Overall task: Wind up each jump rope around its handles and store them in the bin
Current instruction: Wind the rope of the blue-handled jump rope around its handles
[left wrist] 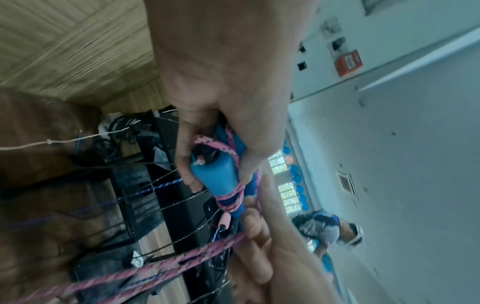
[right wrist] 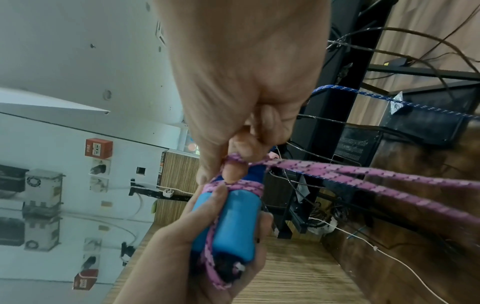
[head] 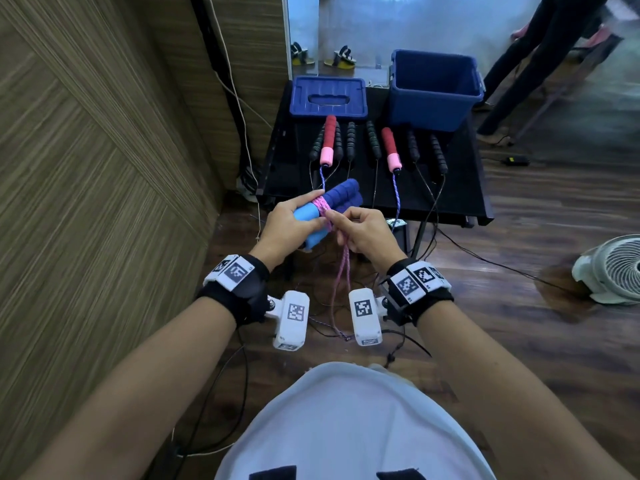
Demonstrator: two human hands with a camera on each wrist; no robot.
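Dark wood flooring runs under a black counter [head: 450, 202] set against a striped wood-panel wall. At the counter's far edge stand an open blue bin [head: 434, 90] on the right and its blue lid [head: 328, 97] on the left. In front of them lie several black-handled jump ropes [head: 372, 140] and a pair of red and pink handles [head: 328, 140], all with their long axes running roughly away from the person, cords trailing toward the near edge. Held in the air in front of the counter, the blue handles [head: 332, 202] lie side by side, pointing up and to the right, toward the bin. The left hand [head: 289, 225] is wrapped around their light blue ends. The right hand [head: 367, 232] pinches the pink rope [head: 343, 268], which circles the handles' middle in several turns and hangs down between the wrists.

From the left wrist, the left hand [left wrist: 221, 82] grips the blue handles [left wrist: 218, 179] at their light blue ends, their length running away from the camera; the pink rope [left wrist: 228, 202] is wound just past the fingers.

From the right wrist, the right hand [right wrist: 246, 92] has its fingertips closed on a loop of the pink rope [right wrist: 337, 170] right at the windings, while loose strands stretch off to the right. The left hand [right wrist: 182, 257] cups the blue handles [right wrist: 236, 224] from below.
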